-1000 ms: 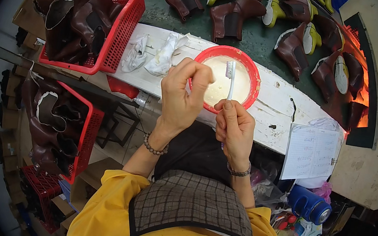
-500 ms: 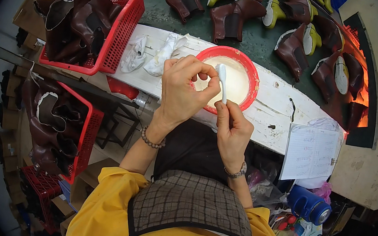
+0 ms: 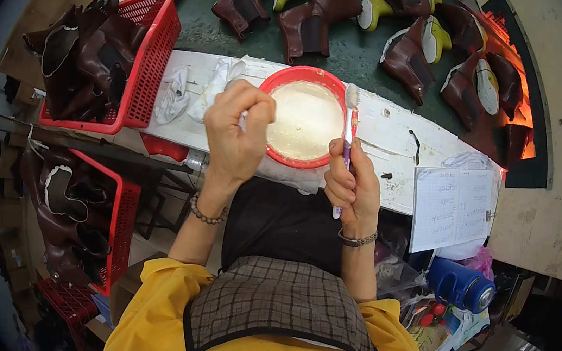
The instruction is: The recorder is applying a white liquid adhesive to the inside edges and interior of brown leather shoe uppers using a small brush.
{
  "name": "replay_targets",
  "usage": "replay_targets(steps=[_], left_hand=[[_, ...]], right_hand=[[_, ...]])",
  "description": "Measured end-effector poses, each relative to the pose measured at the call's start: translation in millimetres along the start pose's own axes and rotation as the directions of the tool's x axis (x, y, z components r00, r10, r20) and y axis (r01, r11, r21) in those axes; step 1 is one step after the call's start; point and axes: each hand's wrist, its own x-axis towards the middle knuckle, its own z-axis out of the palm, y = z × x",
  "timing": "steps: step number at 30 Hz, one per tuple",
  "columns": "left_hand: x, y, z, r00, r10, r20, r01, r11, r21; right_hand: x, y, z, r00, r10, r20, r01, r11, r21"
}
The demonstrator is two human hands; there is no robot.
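Note:
A toothbrush (image 3: 349, 124) with a white and purple handle stands nearly upright in my right hand (image 3: 354, 189), its bristle head at the top. The brush passes in front of the right rim of a red bowl (image 3: 295, 75), which holds a creamy white liquid (image 3: 306, 118). My left hand (image 3: 236, 130) is raised just left of the bowl with its fingers curled closed. Anything between those fingertips is hidden from view. Behind that hand, crumpled white cloths (image 3: 210, 92) lie on the white board (image 3: 398, 148).
Red baskets (image 3: 141, 97) of brown boots stand at the left. Brown boots (image 3: 311, 27) and yellow-green ones (image 3: 375, 7) lie on the dark green surface (image 3: 193, 32) beyond. An orange glow (image 3: 529, 148) shows at far right. A notebook (image 3: 452, 209) and blue flask (image 3: 460, 284) sit right.
My left hand has come away from the brush head and moved left and lower. The toothbrush has moved right, bristles turned into view. The whole view has shifted slightly.

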Motion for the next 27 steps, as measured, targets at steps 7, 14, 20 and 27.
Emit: replay_targets(steps=[7,14,20,27], left_hand=[[4,31,40,0.993,-0.057,0.102,0.055,0.998,0.019],[3,36,49,0.995,-0.062,0.074,0.063,0.998,-0.011],[2,29,54,0.994,-0.097,0.049,0.099,0.994,-0.049],[5,21,52,0.986,-0.151,0.07,0.153,0.988,-0.035]], right_hand=[[-4,0,5,0.997,0.009,0.071,-0.014,0.997,0.071],[-7,5,16,1.0,-0.026,0.0,0.026,0.998,-0.053],[-7,16,33,0.972,-0.186,-0.146,0.117,0.914,-0.388],[-4,21,36,0.954,-0.256,-0.154,0.131,0.821,-0.555]])
